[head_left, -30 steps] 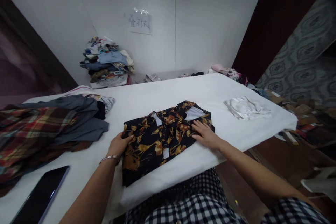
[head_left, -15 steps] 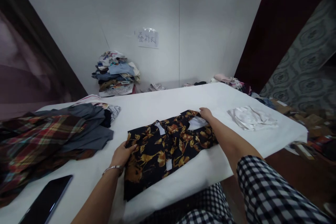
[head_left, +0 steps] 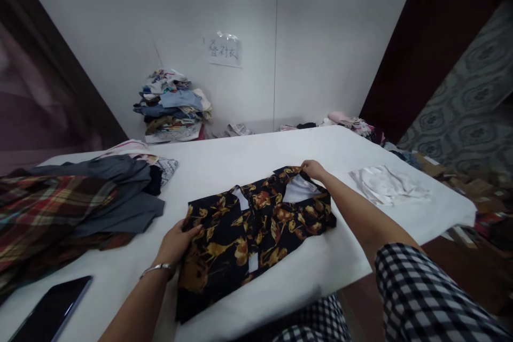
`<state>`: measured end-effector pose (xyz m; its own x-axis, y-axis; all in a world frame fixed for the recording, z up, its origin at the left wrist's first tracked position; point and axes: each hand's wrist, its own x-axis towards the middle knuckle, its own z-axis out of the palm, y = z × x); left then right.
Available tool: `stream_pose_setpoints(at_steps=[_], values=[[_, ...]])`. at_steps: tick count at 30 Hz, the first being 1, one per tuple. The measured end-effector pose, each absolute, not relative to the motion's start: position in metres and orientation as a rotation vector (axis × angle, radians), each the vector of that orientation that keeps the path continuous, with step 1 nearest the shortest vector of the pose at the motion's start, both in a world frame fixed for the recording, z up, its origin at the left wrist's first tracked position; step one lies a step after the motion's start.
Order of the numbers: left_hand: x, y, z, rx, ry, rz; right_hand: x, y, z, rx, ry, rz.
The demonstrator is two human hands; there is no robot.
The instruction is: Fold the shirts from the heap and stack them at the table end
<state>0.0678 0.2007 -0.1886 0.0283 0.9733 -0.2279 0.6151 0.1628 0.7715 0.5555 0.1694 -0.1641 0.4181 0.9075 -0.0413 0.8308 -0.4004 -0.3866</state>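
A black shirt (head_left: 224, 240) with a brown and yellow flower print lies folded into a wide shape on the white table. My left hand (head_left: 176, 246) grips its left edge, thumb on top and the other fingers hidden beneath or behind the cloth. At the far right, my right hand (head_left: 313, 169) pinches the shirt's upper edge beside an opening that shows a pale inside. A small white patch sits near the shirt's lower middle. To the right lies a crumpled white garment (head_left: 387, 186), apart from my right arm.
Plaid and grey clothes (head_left: 120, 187) are heaped at left, with a black phone (head_left: 52, 310) in front. Behind the table (head_left: 240, 155), a tall clothes stack (head_left: 174, 107) stands by the wall under a paper sign (head_left: 225, 51). Cardboard boxes (head_left: 476, 187) lie at right.
The view has shifted slightly. My right hand has pulled the shirt's upper edge a little, and the pale opening beside it looks wider. My left hand keeps its grip on the left edge.
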Motion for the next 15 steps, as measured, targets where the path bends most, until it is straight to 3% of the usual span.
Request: stream_pose_setpoints(at_steps=[8, 15], values=[[0.070, 0.199, -0.191, 1.519, 1.666, 0.616, 0.545, 0.165, -0.155, -2.457, -1.566, 0.286], [0.070, 0.198, -0.191, 1.520, 1.654, 0.621, 0.450, 0.145, -0.162, -1.905, -1.964, 0.005]])
